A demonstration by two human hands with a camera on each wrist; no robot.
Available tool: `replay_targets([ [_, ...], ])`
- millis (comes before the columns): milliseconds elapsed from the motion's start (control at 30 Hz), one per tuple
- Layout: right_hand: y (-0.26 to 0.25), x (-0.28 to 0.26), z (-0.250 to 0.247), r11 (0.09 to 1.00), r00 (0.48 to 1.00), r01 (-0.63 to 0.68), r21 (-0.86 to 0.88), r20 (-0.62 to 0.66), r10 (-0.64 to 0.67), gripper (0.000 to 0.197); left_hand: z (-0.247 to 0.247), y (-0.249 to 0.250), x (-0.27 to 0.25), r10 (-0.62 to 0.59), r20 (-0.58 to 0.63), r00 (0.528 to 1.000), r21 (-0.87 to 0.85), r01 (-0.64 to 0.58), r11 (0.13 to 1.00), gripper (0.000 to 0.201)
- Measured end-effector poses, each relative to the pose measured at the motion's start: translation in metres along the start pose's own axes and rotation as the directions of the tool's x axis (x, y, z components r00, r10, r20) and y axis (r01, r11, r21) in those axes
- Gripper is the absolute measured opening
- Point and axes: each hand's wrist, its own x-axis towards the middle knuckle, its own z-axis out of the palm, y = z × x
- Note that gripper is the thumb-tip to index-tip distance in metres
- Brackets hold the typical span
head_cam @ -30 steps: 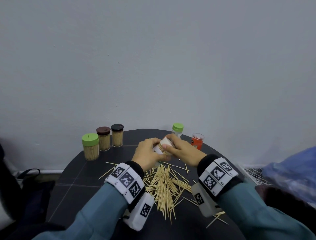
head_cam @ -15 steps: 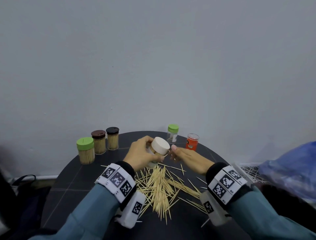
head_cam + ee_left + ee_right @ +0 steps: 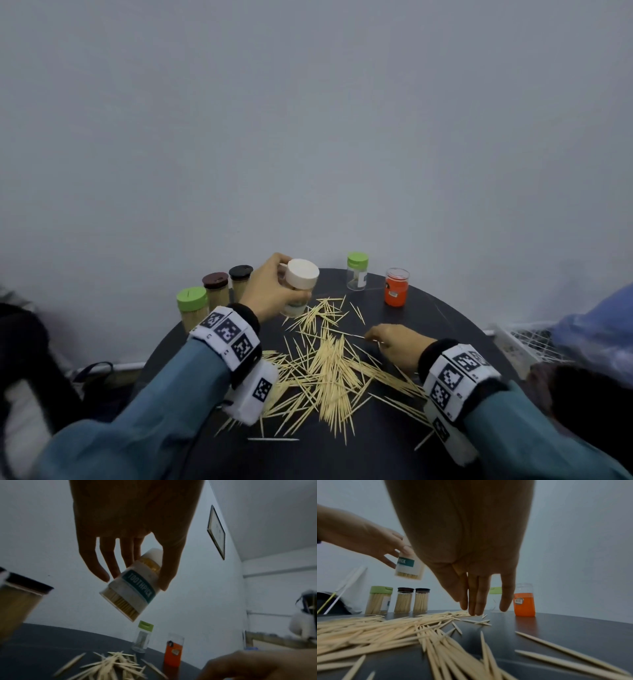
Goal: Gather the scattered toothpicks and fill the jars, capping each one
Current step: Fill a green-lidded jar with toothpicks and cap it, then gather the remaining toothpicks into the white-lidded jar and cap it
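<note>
The left hand (image 3: 270,293) grips the capped jar (image 3: 298,287) aloft (near the far edge); the flat, empty right hand (image 3: 394,342) touches the toothpicks (image 3: 325,363) mid-bench.

The left grip (image 3: 270,291) is raised, its fingers (image 3: 109,559) and thumb curled round a white-capped jar (image 3: 298,286) held tilted in the air. The right grip (image 3: 394,342) is lower and nearer the body, palm down, its straight fingertips (image 3: 475,609) touching the table (image 3: 428,318). Both wrists wear marker-patterned bands over teal sleeves.
</note>
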Motion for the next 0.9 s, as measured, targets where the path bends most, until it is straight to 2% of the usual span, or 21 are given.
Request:
replay_targets([
  [167,0.002,0.007,0.003,0.998,0.999,-0.022,-0.052,0.047,0.024,0.044,-0.028,-0.019,0.016,-0.104,-0.053,0.993,0.173,0.112,0.979,0.058],
  [333,0.005,0.011,0.005,0.997,0.999,0.011,-0.074,0.048,-0.007,0.043,-0.042,-0.044,0.030,-0.237,-0.130,0.963,0.334,0.268,0.904,0.049],
  [467,0.007,0.015,0.006,0.997,0.998,0.010,-0.076,0.058,-0.006,0.044,-0.039,-0.056,0.038,-0.311,-0.153,0.938,0.416,0.347,0.841,0.053],
  [567,0.007,0.015,0.007,0.997,0.997,0.015,-0.074,0.071,-0.009,0.043,-0.033,-0.067,0.044,-0.353,-0.170,0.920,0.419,0.391,0.819,0.065],
  [733,0.006,0.015,0.007,0.998,0.997,0.020,-0.059,0.076,-0.016,0.043,-0.022,-0.078,0.050,-0.396,-0.154,0.905,0.427,0.422,0.800,0.052],
  [900,0.008,0.016,0.007,0.998,0.997,0.020,-0.060,0.073,-0.016,0.043,-0.015,-0.079,0.054,-0.376,-0.213,0.902,0.445,0.432,0.784,0.054],
])
